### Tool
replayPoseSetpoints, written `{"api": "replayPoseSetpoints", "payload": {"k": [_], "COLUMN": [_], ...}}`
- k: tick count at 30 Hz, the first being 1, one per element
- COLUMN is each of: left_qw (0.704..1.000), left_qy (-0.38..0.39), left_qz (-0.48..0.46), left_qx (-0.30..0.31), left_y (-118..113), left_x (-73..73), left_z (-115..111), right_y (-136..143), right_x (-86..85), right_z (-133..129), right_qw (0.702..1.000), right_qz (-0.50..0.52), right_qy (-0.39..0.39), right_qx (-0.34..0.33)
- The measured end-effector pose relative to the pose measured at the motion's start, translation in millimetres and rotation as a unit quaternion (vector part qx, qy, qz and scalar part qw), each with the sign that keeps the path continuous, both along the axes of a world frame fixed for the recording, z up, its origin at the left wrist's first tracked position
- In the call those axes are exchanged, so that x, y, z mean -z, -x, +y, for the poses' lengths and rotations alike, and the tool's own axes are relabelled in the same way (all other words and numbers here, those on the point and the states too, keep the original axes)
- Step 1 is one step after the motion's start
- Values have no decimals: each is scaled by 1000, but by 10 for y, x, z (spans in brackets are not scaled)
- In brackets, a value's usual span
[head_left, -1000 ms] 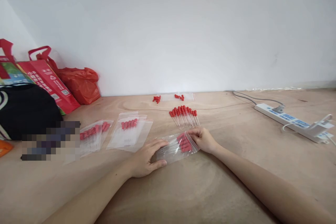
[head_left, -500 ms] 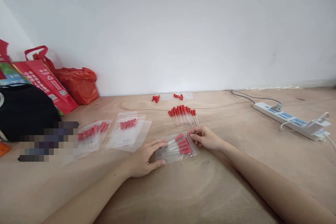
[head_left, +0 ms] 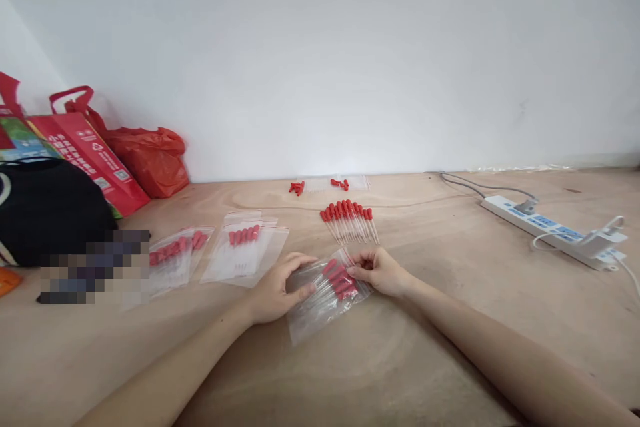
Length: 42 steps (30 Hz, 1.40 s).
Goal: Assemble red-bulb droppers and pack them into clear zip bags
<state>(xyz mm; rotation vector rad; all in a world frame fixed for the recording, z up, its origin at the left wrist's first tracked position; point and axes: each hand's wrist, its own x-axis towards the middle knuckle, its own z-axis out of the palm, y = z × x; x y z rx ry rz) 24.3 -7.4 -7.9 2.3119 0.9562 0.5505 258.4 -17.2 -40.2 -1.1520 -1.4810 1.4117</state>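
A clear zip bag (head_left: 306, 321) lies tilted on the table in front of me, with several red-bulbed droppers (head_left: 341, 280) inside it. My left hand (head_left: 280, 288) holds the bag's left side, its thumb on top and its fingers curved along the far edge. At the zip end, my right hand (head_left: 379, 271) pinches the bag beside the red bulbs between thumb and fingers. Just beyond, loose droppers (head_left: 350, 220) are fanned out with their red bulbs pointing away from me.
Filled zip bags (head_left: 244, 250) lie left of my hands, with more filled bags (head_left: 175, 260) farther left. Red rubber bulbs (head_left: 297, 188) and glass tubes (head_left: 317, 184) sit by the wall. A power strip (head_left: 545, 223) is at right; shopping bags (head_left: 87, 153) and a black bag (head_left: 50, 213) stand left.
The zip bag has turned, its left end swinging toward me. My right hand has shifted left and a little nearer, its thumb now over the bag beside the bulbs.
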Motion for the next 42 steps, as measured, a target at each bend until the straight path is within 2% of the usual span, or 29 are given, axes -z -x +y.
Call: {"api": "replayPoseSetpoints", "payload": {"k": [4, 7, 9, 11, 13, 15, 17, 20, 24, 27, 29, 30, 33, 35, 38, 40, 42], "left_qw": [992, 986, 982, 975, 964, 946, 918, 896, 883, 861, 837, 838, 881, 883, 859, 853, 861], "left_qy": [122, 163, 174, 178, 165, 118, 94, 70, 10, -143, -266, -301, -321, -324, -333, -324, -307], "left_qz": [-9, -28, -72, -122, -150, -157, -122, -86, -11, 119, 212, 235, 249, 260, 318, 333, 328], "left_qx": [-14, 4, -3, -56, -144, -258, -366, -429, -469, -472, -429, -389, -244, -220, -223, -239, -238], "left_y": [-133, -258, -290, -230, -61, 197, 497, 915, 1256, 1269, 1145, 1049, 687, 452, 214, 154, 154], "left_x": [-16, -10, -1, -16, -76, -176, -285, -386, -368, -324, -299, -284, -219, -162, -86, -53, -42], "left_z": [100, 133, 150, 191, 270, 378, 490, 620, 695, 681, 645, 621, 533, 475, 429, 440, 476], "right_y": [102, 135, 126, 100, 68, 45, 36, 42, 49, 44, 36, 32, 19, 13, 8, 6, 3], "right_x": [21, 46, 63, 77, 87, 90, 84, 67, 55, 61, 71, 77, 99, 114, 131, 137, 141], "right_z": [-19, -14, -7, -1, 3, 3, -3, -15, -24, -21, -17, -15, -7, -3, 0, 2, 5], "right_qw": [996, 988, 988, 989, 988, 987, 987, 987, 988, 988, 988, 988, 987, 987, 987, 987, 986], "right_qz": [-5, -27, -23, -12, -6, -5, -5, -12, -18, -15, -21, -25, -37, -44, -53, -55, -57], "right_qy": [-83, -139, -138, -118, -92, -70, -62, -71, -62, -65, -72, -76, -87, -92, -96, -99, -103], "right_qx": [22, 55, 69, 91, 122, 142, 145, 141, 138, 139, 135, 134, 127, 124, 120, 117, 115]}}
